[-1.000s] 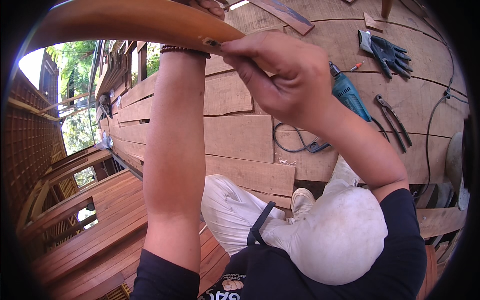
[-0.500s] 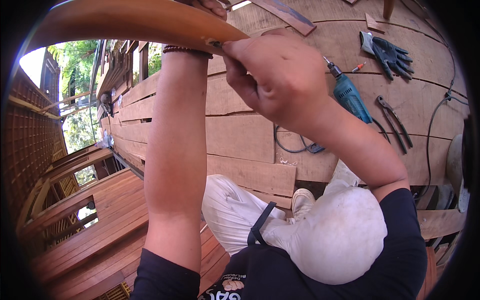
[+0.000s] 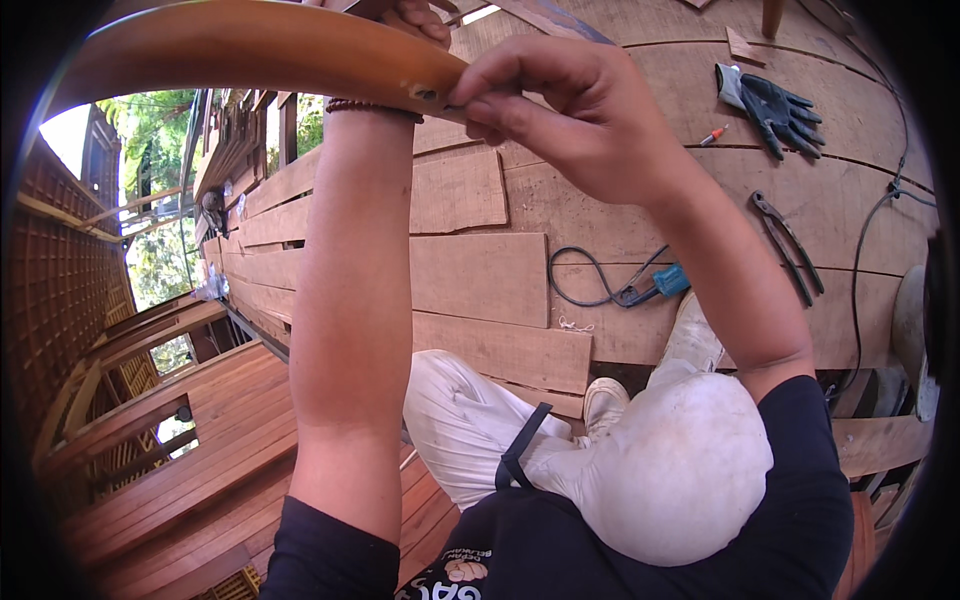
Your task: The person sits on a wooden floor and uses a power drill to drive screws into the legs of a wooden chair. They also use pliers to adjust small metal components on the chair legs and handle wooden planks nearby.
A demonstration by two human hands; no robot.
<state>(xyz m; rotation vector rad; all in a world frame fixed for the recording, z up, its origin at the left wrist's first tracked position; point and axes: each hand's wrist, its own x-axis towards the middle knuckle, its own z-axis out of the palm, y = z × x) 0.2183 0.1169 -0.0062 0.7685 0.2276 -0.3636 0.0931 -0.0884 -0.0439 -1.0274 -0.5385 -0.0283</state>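
A curved, varnished wooden piece [image 3: 250, 50] spans the upper left, with a small dark hole or fitting near its right end. Behind it, my left hand [image 3: 420, 22] has curled fingers gripping the wood, its palm hidden and a beaded bracelet [image 3: 370, 106] on the wrist. My right hand [image 3: 560, 115] is closed in a pinch at that right end, by the dark spot; what its fingertips hold is unclear. A teal drill [image 3: 670, 280] is mostly hidden behind my right forearm.
On the plank floor [image 3: 470, 280] are a dark coated glove [image 3: 775, 110], long pliers [image 3: 785, 240], an orange-handled tool [image 3: 716, 132], cables [image 3: 580, 300] and loose offcuts [image 3: 745, 45]. A wooden structure [image 3: 70, 220] and lower deck [image 3: 220, 420] lie left.
My right hand has risen and turned, fingers now further over the wood's end. The wood's right end shifted slightly down. The drill now shows lower and further left, largely covered by my forearm.
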